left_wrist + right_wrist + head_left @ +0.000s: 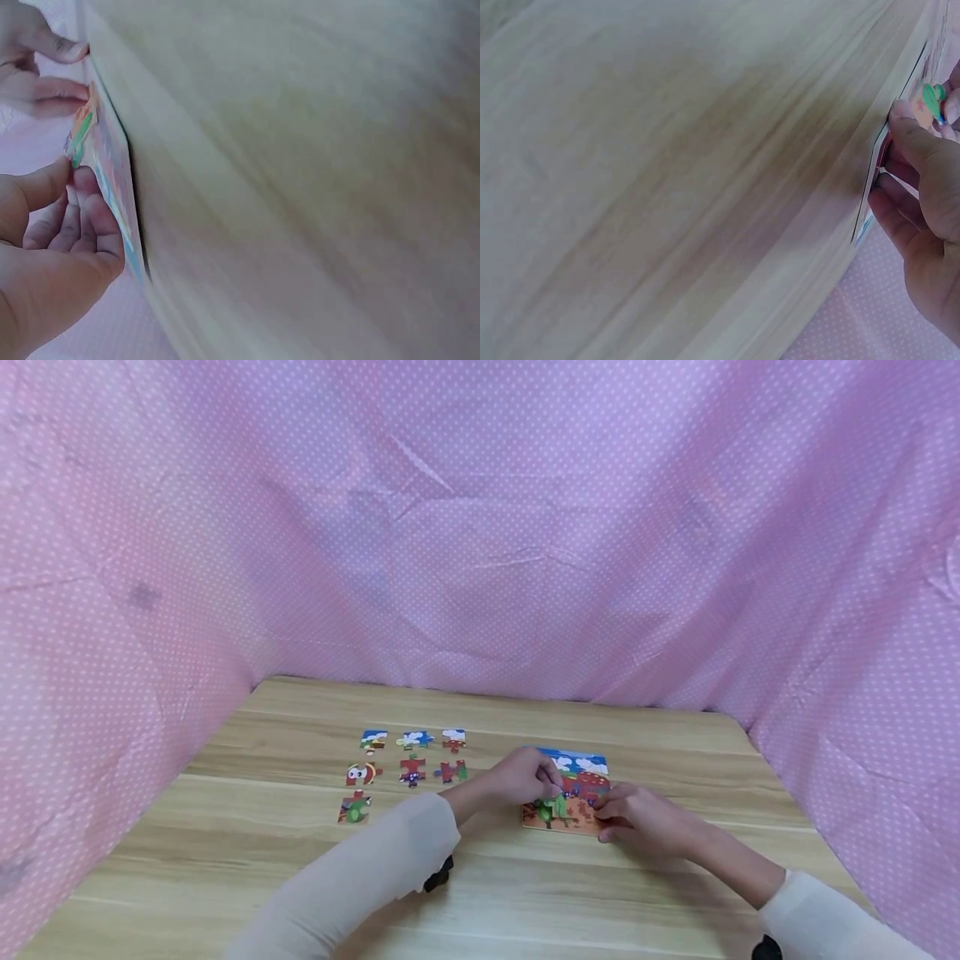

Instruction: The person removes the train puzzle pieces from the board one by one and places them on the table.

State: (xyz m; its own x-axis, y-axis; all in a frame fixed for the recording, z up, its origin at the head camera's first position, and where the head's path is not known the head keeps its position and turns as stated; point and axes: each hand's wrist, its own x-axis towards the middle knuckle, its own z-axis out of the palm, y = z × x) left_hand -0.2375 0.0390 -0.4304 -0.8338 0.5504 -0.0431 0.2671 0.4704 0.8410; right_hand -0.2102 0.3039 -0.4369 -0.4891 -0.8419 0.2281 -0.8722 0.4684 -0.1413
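A picture puzzle board (576, 827) with a printed scene of sky, clouds and a red mushroom-like shape lies right of the table's middle. Over its lower left part, my left hand (528, 777) pinches a puzzle piece (81, 141) with green on it between thumb and fingertips. The piece is tilted up, close over the board, and fingers partly hide it. At the board's right side my right hand (645, 818) holds the near right corner, thumb (904, 112) at the near edge and fingers (892, 214) along the right edge.
Left of the board, several loose puzzle pieces (412, 772) lie apart in rows on the wooden table (480, 893). One green and red piece (355, 807) lies nearest the front. Pink dotted cloth (480, 543) hangs around the table's back and sides.
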